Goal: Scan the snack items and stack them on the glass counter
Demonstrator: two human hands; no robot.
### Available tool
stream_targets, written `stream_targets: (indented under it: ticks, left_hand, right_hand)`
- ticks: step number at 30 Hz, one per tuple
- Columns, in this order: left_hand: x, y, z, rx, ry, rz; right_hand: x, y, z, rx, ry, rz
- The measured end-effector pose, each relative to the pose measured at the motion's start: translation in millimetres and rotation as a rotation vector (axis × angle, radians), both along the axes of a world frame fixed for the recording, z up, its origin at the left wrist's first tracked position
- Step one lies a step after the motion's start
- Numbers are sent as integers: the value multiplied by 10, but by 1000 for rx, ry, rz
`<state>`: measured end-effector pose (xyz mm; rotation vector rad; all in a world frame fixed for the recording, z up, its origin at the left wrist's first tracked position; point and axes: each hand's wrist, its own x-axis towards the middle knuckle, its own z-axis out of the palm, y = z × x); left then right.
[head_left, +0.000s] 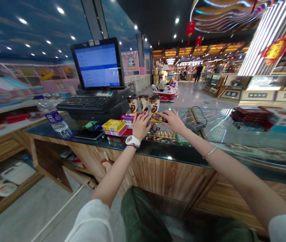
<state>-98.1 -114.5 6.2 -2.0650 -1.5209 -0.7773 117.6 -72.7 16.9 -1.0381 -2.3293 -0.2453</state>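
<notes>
My left hand (141,125), with a white watch (133,141) at its wrist, reaches over the glass counter with its fingers curled onto one end of a small brown-and-gold packet (156,117). At the packet's other end are the bent fingers of my right hand (174,122). The packet's exact kind is too small to tell. Just behind it stand three dark-lidded printed cups (144,103) in a row. Left of my left hand lie a yellow box (113,125) stacked on a pink one and some purple-pink packs (128,118).
A monitor (97,65) with a keyboard (85,103) stands on the left of the counter (168,153), near a water bottle (54,119) and a dark tablet-like slab (89,134). At right are a black device with a cable (195,127) and stacked dark red packs (250,117). A cabinet door (49,164) hangs open below.
</notes>
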Motion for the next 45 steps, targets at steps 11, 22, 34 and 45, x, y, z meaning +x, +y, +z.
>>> stream_targets:
  ticks: [11, 22, 34, 45]
  left_hand:
    - [750, 154, 149, 79, -13, -146]
    - [1344, 509, 172, 128, 133, -392]
    - [1386, 668, 52, 340, 71, -526]
    - [1379, 601, 44, 276, -41, -485]
  right_hand:
    - [927, 7, 99, 45, 84, -31]
    - [1709, 158, 3, 79, 118, -52]
    - [1814, 144, -132, 116, 221, 30]
    - [1563, 44, -161, 286, 281, -53]
